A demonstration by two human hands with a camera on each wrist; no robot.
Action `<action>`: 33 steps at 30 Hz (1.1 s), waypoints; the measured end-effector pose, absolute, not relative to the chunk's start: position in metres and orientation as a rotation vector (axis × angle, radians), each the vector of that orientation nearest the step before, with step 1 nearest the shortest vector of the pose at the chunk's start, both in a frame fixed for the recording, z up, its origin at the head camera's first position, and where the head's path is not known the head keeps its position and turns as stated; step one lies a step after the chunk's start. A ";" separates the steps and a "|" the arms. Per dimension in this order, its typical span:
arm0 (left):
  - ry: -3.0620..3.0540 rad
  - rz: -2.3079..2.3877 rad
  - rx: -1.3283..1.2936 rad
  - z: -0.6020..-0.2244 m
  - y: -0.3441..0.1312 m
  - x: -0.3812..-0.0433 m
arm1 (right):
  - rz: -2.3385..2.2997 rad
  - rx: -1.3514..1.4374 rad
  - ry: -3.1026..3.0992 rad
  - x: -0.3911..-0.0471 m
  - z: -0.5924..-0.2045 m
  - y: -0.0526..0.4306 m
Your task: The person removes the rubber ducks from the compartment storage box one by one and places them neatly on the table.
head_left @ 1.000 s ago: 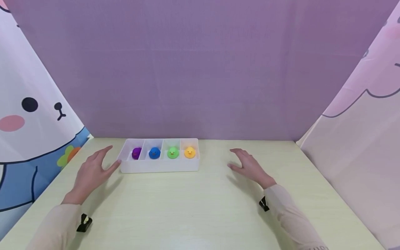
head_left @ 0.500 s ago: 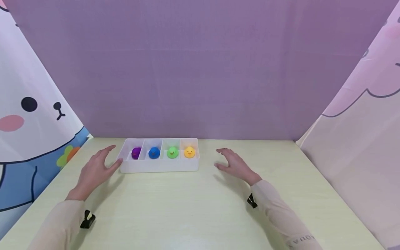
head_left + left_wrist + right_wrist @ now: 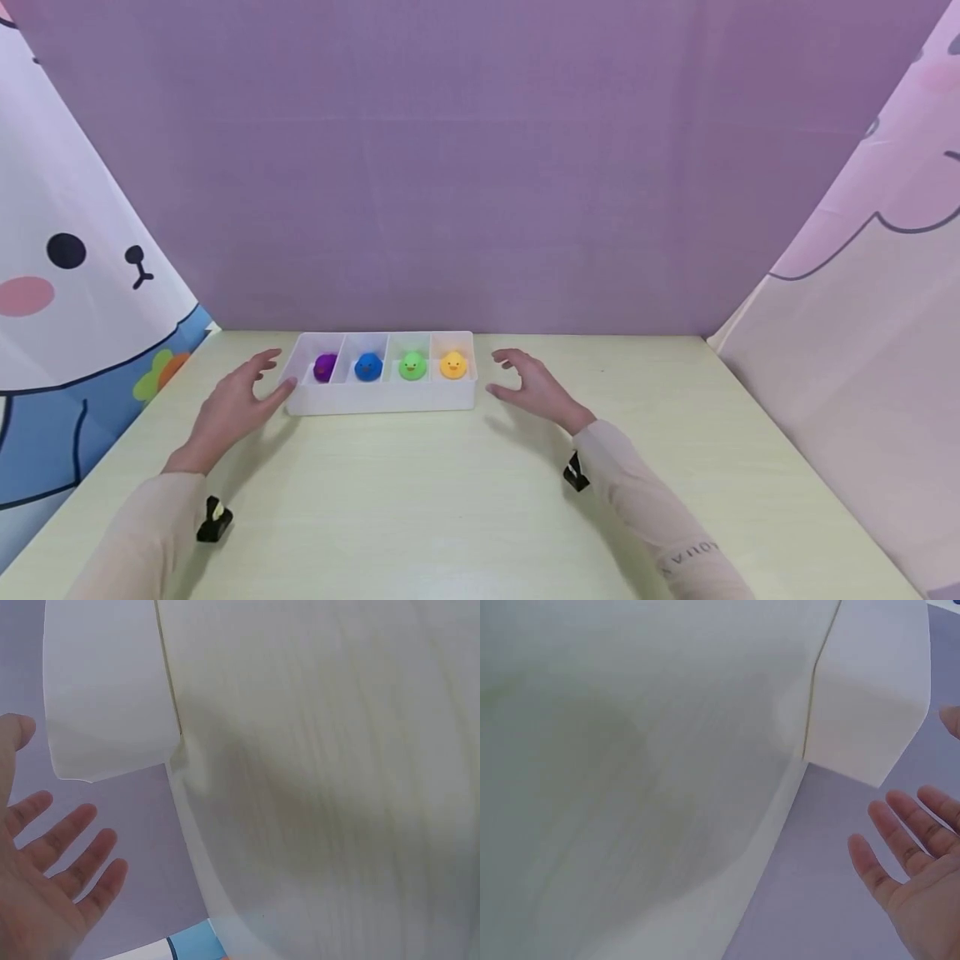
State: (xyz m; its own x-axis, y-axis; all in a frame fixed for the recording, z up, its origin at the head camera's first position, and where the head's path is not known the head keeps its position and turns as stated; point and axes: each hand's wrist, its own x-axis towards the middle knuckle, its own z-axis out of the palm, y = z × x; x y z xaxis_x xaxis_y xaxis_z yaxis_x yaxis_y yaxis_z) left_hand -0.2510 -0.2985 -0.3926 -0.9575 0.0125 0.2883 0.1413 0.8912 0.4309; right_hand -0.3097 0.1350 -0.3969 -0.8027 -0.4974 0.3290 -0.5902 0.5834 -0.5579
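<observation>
A white box (image 3: 381, 401) with a row of compartments stands at the back of the table. From left to right it holds a purple duck toy (image 3: 324, 367), a blue one, a green duck toy (image 3: 412, 366) and a yellow duck toy (image 3: 453, 365). My left hand (image 3: 231, 410) is at the box's left end, fingers spread, thumb tip right at the corner. Just off the right end is my right hand (image 3: 534, 388), thumb and fingers apart with nothing between them. Both wrist views show the open palms facing the box's end walls.
The pale wooden table (image 3: 420, 500) runs back to a purple cloth wall (image 3: 480, 167). A cartoon-printed cloth (image 3: 90, 333) hangs on the left, and a pink and cream cloth (image 3: 862, 350) on the right. Black straps hang at both wrists.
My right hand has moved left across the table, up to the box's right end. My left hand has shifted slightly right and away from me. The box stays in place.
</observation>
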 end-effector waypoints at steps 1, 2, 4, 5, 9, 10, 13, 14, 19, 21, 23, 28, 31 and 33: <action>-2.784 -0.668 -0.116 -0.393 -0.299 -0.251 | 1.040 0.927 -2.666 -0.310 -0.397 0.133; -2.792 -0.672 -0.113 -0.393 -0.298 -0.252 | 1.060 0.929 -2.664 -0.311 -0.396 0.130; -2.807 -0.681 -0.106 -0.393 -0.298 -0.253 | 1.091 0.917 -2.666 -0.312 -0.396 0.125; -2.816 -0.686 -0.101 -0.393 -0.298 -0.253 | 1.106 0.915 -2.664 -0.312 -0.396 0.122; -2.856 -0.724 -0.081 -0.393 -0.296 -0.255 | 1.163 0.899 -2.657 -0.313 -0.398 0.112; -2.866 -0.734 -0.076 -0.392 -0.295 -0.255 | 1.178 0.900 -2.654 -0.314 -0.398 0.110; -2.891 -0.755 -0.067 -0.393 -0.294 -0.257 | 1.209 0.882 -2.658 -0.314 -0.399 0.103; -2.899 -0.759 -0.063 -0.393 -0.294 -0.258 | 1.210 0.875 -2.663 -0.314 -0.399 0.102; -2.919 -0.768 -0.056 -0.396 -0.293 -0.261 | 1.222 0.830 -2.675 -0.317 -0.401 0.096; -2.922 -0.778 -0.060 -0.397 -0.293 -0.261 | 1.229 0.819 -2.676 -0.318 -0.402 0.095; -2.924 -0.796 -0.067 -0.398 -0.293 -0.262 | 1.233 0.815 -2.676 -0.319 -0.403 0.095; -2.926 -0.839 -0.082 -0.399 -0.293 -0.263 | 1.241 0.795 -2.687 -0.320 -0.404 0.093; -2.921 -0.847 -0.095 -0.400 -0.293 -0.263 | 1.247 0.776 -2.704 -0.320 -0.403 0.093; -2.916 -0.848 -0.102 -0.401 -0.293 -0.264 | 1.249 0.765 -2.717 -0.319 -0.403 0.092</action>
State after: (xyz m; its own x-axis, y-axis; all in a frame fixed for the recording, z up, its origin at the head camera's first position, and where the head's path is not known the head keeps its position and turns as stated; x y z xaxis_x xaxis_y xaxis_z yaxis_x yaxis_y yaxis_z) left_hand -0.2641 -0.2934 -0.4008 -0.9924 0.0354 0.1179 0.0931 0.8425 0.5306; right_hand -0.3192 0.0923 -0.4027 -0.8758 -0.4137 0.2489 -0.4582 0.5501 -0.6981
